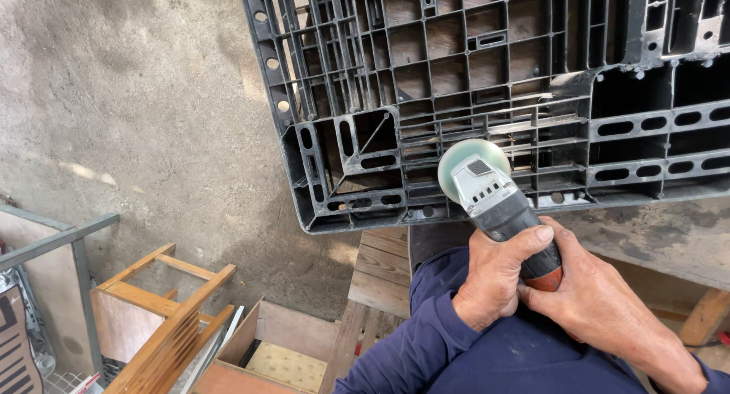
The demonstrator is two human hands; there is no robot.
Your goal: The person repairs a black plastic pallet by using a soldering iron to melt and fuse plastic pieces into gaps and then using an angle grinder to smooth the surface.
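Note:
Both my hands grip an angle grinder [494, 198] with a grey head, black body and orange rear. My left hand [493, 276] wraps the body from the left, thumb across the top. My right hand [597, 291] holds the rear end from the right. The grinder's round pale-green disc [460, 162] rests against the lower ribs of a black plastic pallet [487, 67], which lies flat in front of me with its gridded underside up. Dark blue sleeves cover my forearms.
The pallet sits on a wooden plank surface [380, 268] over a concrete floor [137, 120]. At lower left stand a wooden frame stool [163, 303], a grey metal frame [72, 242] and an open cardboard box [274, 348]. A timber piece [703, 314] lies at right.

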